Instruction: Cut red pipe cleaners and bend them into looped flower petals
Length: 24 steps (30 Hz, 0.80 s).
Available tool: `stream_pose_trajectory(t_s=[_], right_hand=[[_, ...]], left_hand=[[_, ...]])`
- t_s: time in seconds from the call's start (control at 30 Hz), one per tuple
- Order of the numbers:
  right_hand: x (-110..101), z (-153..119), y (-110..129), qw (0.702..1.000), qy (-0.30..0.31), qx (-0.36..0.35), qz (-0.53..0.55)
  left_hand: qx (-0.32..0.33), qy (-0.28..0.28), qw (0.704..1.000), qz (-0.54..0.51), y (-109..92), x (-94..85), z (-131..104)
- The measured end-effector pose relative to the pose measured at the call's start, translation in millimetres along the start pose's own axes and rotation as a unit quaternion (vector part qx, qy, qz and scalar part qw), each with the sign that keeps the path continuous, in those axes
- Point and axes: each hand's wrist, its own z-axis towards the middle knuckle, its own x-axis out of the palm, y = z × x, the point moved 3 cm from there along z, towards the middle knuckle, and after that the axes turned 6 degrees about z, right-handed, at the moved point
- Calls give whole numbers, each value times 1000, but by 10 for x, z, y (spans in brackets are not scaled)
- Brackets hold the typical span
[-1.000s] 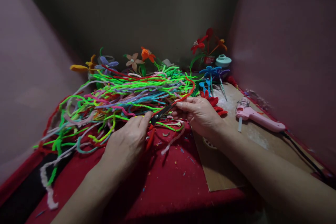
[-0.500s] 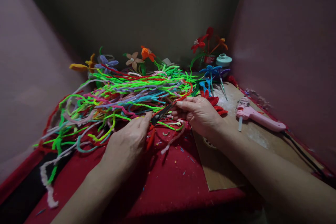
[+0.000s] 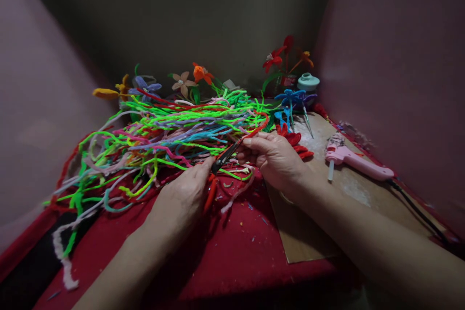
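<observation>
My left hand (image 3: pixel 183 191) is closed around red-handled pliers (image 3: pixel 225 157), whose dark tapering jaws point up and to the right. The jaw tips reach the fingertips of my right hand (image 3: pixel 274 157). Thumb and fingers there pinch a red pipe cleaner (image 3: pixel 262 125), which curves up and back from the grip. Exactly how the tips meet the pipe cleaner is hidden by my fingers. Just behind both hands lies a large heap of pipe cleaners (image 3: pixel 189 118) in green, blue, pink, purple and red.
A pink glue gun (image 3: pixel 359 163) rests on a brown board (image 3: pixel 308 242) at right, its cord trailing off. Red fuzzy petals (image 3: pixel 300 143) and blue flowers (image 3: pixel 290 98) lie beyond my right hand. More pipe-cleaner flowers (image 3: pixel 183 83) stand behind the heap. Scraps dot the red cloth (image 3: pixel 232 266).
The pliers have tilted slightly and sit a little closer to my right hand. My left hand has shifted slightly to the right; the pinch of my right hand looks the same.
</observation>
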Motion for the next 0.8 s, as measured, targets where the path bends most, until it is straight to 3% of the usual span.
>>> stream_pose_trajectory(t_s=[0.37, 0.6, 0.8], right_hand=[[35, -3, -3, 999, -15, -32, 33], [10, -10, 14, 999, -5, -45, -2], [23, -15, -1, 999, -11, -31, -13]], left_hand=[[-25, 31, 988, -148, -131, -58, 22], [-41, 15, 994, -99, -112, 20, 39], [-40, 34, 994, -91, -112, 68, 33]])
